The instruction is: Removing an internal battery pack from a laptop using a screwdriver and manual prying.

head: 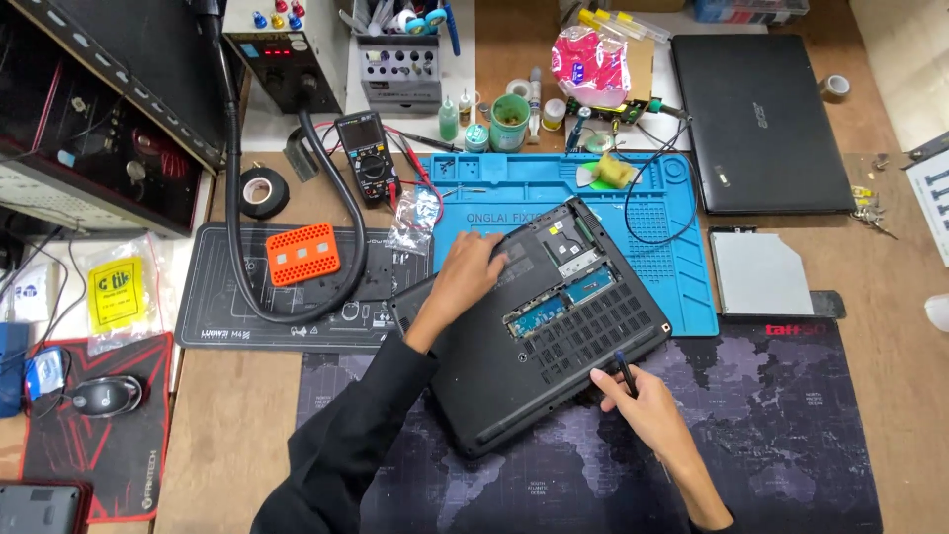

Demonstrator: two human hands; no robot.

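Note:
A black laptop base (494,366) lies upside down and turned at an angle across a blue repair mat (682,287) and a dark world-map desk mat (791,425). Its open bay shows blue circuit boards (559,302). My left hand (463,279) rests flat on the base's far left part, near the open bay. My right hand (638,396) holds a thin black screwdriver (625,370) upright at the base's near right edge.
A closed black laptop (761,119) and a silver optical drive (759,274) lie at the right. An orange screw tray (301,253), a black hose (237,218), tape roll (261,190), multimeter (366,156), a green cup (509,121) and a mouse (102,396) stand at the left and back.

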